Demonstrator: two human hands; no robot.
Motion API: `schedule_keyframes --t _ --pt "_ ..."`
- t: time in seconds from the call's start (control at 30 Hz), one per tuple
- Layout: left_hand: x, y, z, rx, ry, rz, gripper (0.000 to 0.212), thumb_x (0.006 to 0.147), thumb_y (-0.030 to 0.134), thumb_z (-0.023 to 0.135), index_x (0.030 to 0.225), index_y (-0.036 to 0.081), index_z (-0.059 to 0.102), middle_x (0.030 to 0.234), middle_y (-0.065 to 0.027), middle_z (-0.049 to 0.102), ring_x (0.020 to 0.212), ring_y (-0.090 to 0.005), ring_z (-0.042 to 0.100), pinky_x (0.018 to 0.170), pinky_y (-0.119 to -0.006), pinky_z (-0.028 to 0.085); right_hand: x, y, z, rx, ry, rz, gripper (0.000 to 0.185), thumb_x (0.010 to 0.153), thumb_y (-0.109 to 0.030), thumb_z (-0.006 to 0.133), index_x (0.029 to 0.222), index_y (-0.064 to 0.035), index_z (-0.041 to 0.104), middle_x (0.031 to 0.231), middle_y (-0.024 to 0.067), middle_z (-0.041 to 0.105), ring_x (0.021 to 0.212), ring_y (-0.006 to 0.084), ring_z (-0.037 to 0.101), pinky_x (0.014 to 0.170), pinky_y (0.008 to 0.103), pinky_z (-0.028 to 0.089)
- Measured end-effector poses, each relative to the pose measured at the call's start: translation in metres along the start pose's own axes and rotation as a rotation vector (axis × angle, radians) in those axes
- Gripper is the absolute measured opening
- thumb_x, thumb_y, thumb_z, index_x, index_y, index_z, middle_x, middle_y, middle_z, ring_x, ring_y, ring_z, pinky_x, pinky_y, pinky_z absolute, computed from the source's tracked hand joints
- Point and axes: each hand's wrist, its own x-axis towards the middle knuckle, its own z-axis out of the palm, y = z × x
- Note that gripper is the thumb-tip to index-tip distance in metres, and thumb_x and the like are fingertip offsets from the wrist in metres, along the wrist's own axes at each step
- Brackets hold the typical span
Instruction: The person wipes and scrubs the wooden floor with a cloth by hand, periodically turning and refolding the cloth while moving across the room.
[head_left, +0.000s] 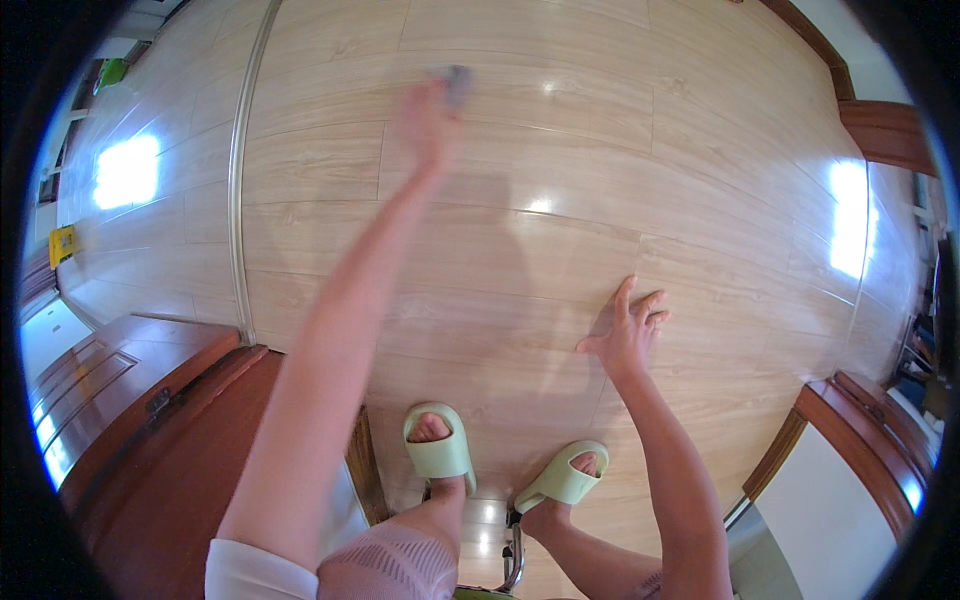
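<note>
Stretched far forward, my left hand (430, 124) is blurred by motion. Its fingers are closed around a small grey object (456, 84), too smeared to name. Whether that object touches the wood-look plank floor (465, 247) cannot be made out. My right hand (628, 334) is off to the right and nearer to me, over the same floor, its fingers spread and nothing in them. Below the hands are my feet in pale green slide sandals, the left one (441, 454) and the right one (568, 476).
A metal threshold strip (241, 172) crosses the floor on the left. Beside it stands a reddish-brown wooden door (127, 367). Wooden door trim (847, 420) lies at the right. A chrome chair leg (514, 559) shows between my legs. A yellow object (62, 244) sits far left.
</note>
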Motion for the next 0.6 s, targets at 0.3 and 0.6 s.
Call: schedule_keyframes --t 0.3,0.6 --pt "-0.142 0.192 -0.027 -0.719 -0.617 0.142 0.049 0.072 0.002 0.069 0.12 0.003 0.061 0.106 -0.0175 0.057 0.107 -0.0369 0.054 0.094 -0.046 0.045 0.001 -0.008 -0.005 0.031 -0.095 0.008 0.135 0.057 -0.03 0.095 0.16 -0.0194 0.009 0.156 0.0429 -0.004 0.14 0.0676 0.008 0.108 0.0667 0.033" --pt "-0.078 -0.144 -0.153 0.347 0.304 -0.297 0.042 0.078 0.005 0.062 0.119 -0.004 0.06 0.105 -0.0238 0.059 0.103 -0.0406 0.055 0.091 -0.048 0.044 0.0 -0.013 0.0 0.101 -0.045 0.015 0.14 0.052 -0.025 0.097 0.16 -0.0191 0.008 0.154 0.0457 -0.001 0.138 0.0694 0.012 0.108 0.0692 0.03"
